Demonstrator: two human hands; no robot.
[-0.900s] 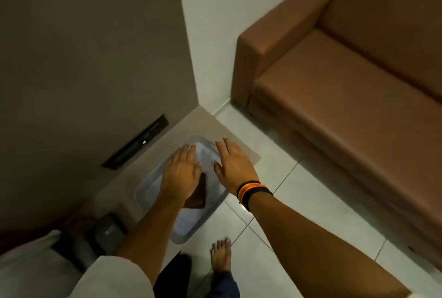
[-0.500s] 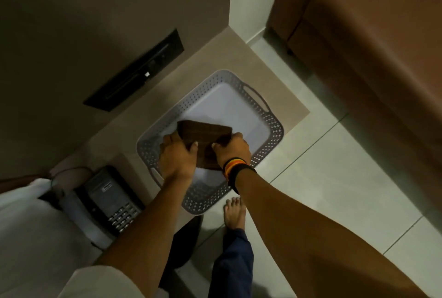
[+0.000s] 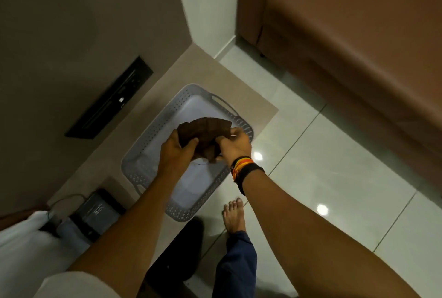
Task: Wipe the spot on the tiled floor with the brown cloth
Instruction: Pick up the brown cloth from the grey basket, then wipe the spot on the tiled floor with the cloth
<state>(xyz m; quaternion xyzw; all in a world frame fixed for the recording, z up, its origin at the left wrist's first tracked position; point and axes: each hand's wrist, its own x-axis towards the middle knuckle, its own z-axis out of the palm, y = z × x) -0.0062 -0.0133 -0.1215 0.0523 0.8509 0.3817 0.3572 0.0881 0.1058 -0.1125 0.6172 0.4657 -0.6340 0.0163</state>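
Observation:
The brown cloth, folded and creased, hangs in the air above a grey perforated basket. My left hand grips its left edge and my right hand, with coloured bands at the wrist, grips its right edge. The basket rests on a beige counter. The glossy tiled floor spreads to the right; I cannot make out a spot on it, only two light reflections.
A brown sofa fills the upper right. A desk telephone with a cord sits on the counter at lower left. A black panel is set in the grey wall. My bare foot stands on the tiles.
Both hands went from lying flat over the cloth in the basket to gripping it, then lifted it clear of the basket. The view has tilted further down.

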